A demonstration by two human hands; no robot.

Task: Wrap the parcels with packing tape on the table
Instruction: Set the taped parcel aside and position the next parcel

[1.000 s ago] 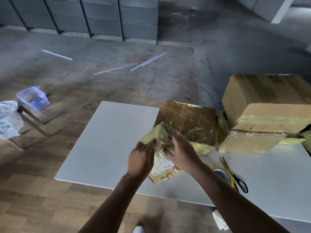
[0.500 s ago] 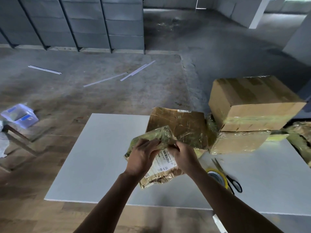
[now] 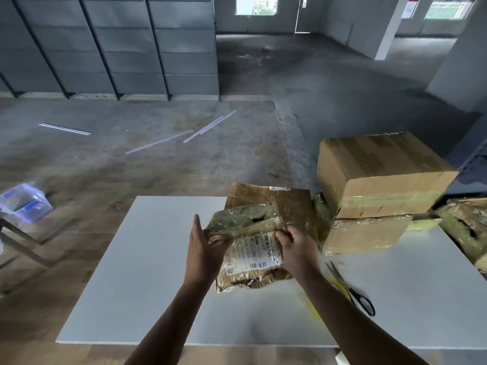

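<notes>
Small parcel (image 3: pixel 253 252), centre of the frame, held just above the near half of the white table (image 3: pixel 158 259) and in front of a flat taped parcel (image 3: pixel 284 200). Its brown wrapping is creased and sheathed in glossy tape, with a printed label facing up; it probably weighs little, yields under pressure rather than holding a stiff shape, and offers a slick surface. The firmest hold is therefore likely at the edges and corners, where the wrapping folds, rather than on the smooth labelled face. Left hand (image 3: pixel 204 250): fingers extended and together, palm laid flat against the parcel's left side, steadying without clasping. Right hand (image 3: pixel 295 246): fingers curled over the parcel's upper right edge, grasping wrapping and film together; the thumb's position is hidden. Right of the frame: scissors (image 3: pixel 353 291) lie on the table beside the right forearm, and a yellow tape roll (image 3: pixel 340 285), mostly hidden by that arm, sits next to them. Upper right: a large carton (image 3: pixel 382 175) rests on a taped box (image 3: pixel 363 234).
</notes>
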